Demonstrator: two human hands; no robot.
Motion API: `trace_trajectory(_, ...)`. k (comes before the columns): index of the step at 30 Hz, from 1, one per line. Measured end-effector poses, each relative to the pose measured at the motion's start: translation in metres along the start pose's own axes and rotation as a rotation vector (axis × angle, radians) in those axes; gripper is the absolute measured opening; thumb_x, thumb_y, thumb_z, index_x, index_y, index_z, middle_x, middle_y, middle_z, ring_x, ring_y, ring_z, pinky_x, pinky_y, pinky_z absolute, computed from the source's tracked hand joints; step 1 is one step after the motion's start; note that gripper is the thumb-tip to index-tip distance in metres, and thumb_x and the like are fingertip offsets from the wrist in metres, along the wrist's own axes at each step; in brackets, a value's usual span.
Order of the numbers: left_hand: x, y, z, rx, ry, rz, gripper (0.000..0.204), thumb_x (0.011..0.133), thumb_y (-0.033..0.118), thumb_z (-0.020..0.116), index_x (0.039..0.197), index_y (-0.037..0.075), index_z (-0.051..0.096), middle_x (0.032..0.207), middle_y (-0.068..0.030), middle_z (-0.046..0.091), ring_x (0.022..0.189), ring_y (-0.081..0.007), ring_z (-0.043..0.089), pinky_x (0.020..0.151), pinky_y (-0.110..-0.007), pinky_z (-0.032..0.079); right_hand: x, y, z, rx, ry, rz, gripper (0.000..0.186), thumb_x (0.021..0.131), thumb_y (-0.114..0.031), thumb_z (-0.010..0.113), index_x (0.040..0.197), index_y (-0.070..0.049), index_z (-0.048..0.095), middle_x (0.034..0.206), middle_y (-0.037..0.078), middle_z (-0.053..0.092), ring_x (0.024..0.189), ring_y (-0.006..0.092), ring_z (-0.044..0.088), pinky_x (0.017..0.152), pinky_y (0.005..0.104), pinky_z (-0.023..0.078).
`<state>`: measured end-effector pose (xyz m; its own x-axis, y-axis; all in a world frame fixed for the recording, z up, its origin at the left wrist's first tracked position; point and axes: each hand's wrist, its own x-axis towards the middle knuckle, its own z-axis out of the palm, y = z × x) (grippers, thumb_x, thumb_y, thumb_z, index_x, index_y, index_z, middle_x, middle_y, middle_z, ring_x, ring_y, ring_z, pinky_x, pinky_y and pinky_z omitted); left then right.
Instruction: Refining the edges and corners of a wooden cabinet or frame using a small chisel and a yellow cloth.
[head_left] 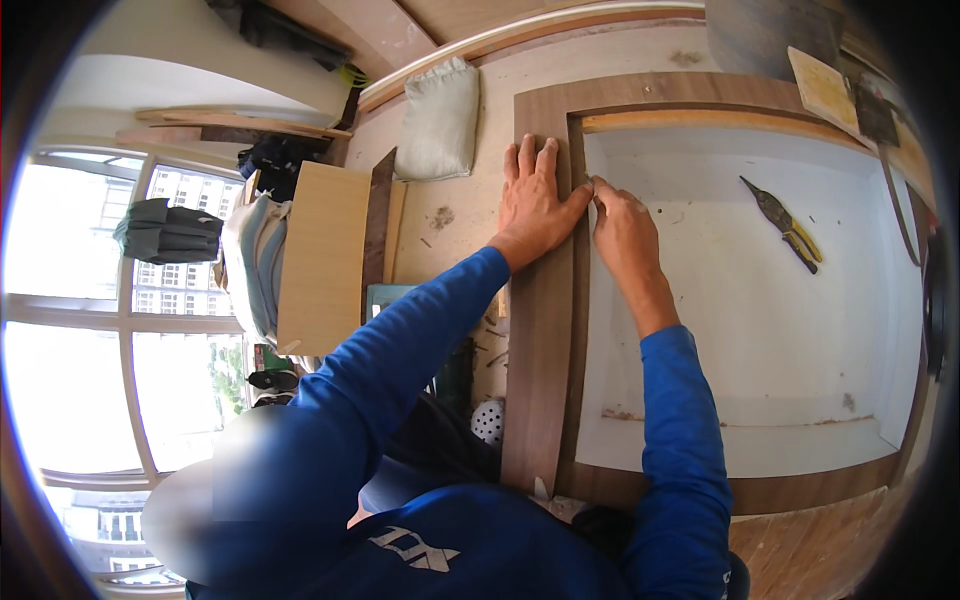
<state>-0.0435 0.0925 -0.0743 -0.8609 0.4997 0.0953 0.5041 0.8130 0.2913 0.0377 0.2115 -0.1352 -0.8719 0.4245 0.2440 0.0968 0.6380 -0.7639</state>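
Observation:
A brown wood-grain frame (535,370) surrounds a white recessed panel (740,310). My left hand (537,205) lies flat on the frame's left side, its fingers spread and pointing away from me. Just to its right, my right hand (627,232) is closed in a pinch at the frame's inner left edge, near the left thumb. Whatever sits in that pinch is too small to make out. Pliers (778,222) with yellow and black handles lie on the white panel, to the right of my right hand. Small bits of debris are scattered around them.
Beyond my left hand lies a pale grey-green cushion-like bag (438,120). To the left stand a light wooden board (322,262) and a hanging dark garment (170,232) before the windows. A small board (824,88) rests at the far right corner; a white perforated clog (488,422) shows near me.

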Motion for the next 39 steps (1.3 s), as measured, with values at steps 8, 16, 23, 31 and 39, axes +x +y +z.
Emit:
trace_trajectory(8,0.0,0.0,0.003,0.015,0.005,0.001,0.089,0.09,0.051,0.07,0.158,0.003,0.038,0.167,-0.029,0.027,0.156,-0.0507,0.017,0.127,-0.053,0.025,0.007,-0.001,-0.003,-0.008,-0.011,0.006,0.036,0.096,-0.003,0.061,0.131,-0.005,0.069,0.102,0.024,0.073,0.096,0.0407,0.072,0.082,0.0472,0.06)
trace_trajectory(16,-0.001,0.003,0.002,0.015,0.001,-0.005,0.089,0.09,0.052,0.069,0.159,0.004,0.038,0.168,-0.0283,0.027,0.157,-0.0505,0.016,0.127,-0.053,0.023,0.014,0.003,-0.002,-0.046,-0.009,-0.005,0.035,0.097,-0.005,0.06,0.131,-0.005,0.068,0.104,0.023,0.073,0.098,0.041,0.072,0.082,0.0476,0.06)
trace_trajectory(23,-0.001,0.003,0.0,0.026,-0.031,-0.007,0.088,0.091,0.049,0.068,0.16,0.005,0.036,0.169,-0.0274,0.023,0.158,-0.0499,0.012,0.125,-0.058,0.027,0.014,0.001,0.001,-0.046,-0.01,0.01,0.033,0.097,-0.006,0.06,0.13,-0.005,0.068,0.103,0.023,0.073,0.097,0.0408,0.072,0.082,0.0485,0.06)
trace_trajectory(31,-0.001,0.005,0.0,0.021,-0.034,-0.009,0.088,0.091,0.049,0.067,0.16,0.004,0.036,0.17,-0.0275,0.022,0.158,-0.0505,0.012,0.125,-0.058,0.027,0.017,0.002,0.002,-0.036,0.015,-0.004,0.033,0.096,-0.006,0.062,0.128,-0.003,0.069,0.102,0.023,0.074,0.096,0.0413,0.073,0.081,0.0486,0.06)
trace_trajectory(39,-0.002,0.007,-0.005,0.039,-0.052,-0.031,0.088,0.092,0.051,0.066,0.161,0.005,0.035,0.17,-0.0272,0.021,0.159,-0.0486,0.011,0.125,-0.058,0.026,0.023,0.0,0.002,-0.043,-0.005,0.0,0.034,0.095,-0.005,0.062,0.129,-0.002,0.068,0.102,0.023,0.074,0.096,0.0413,0.073,0.082,0.0489,0.06)
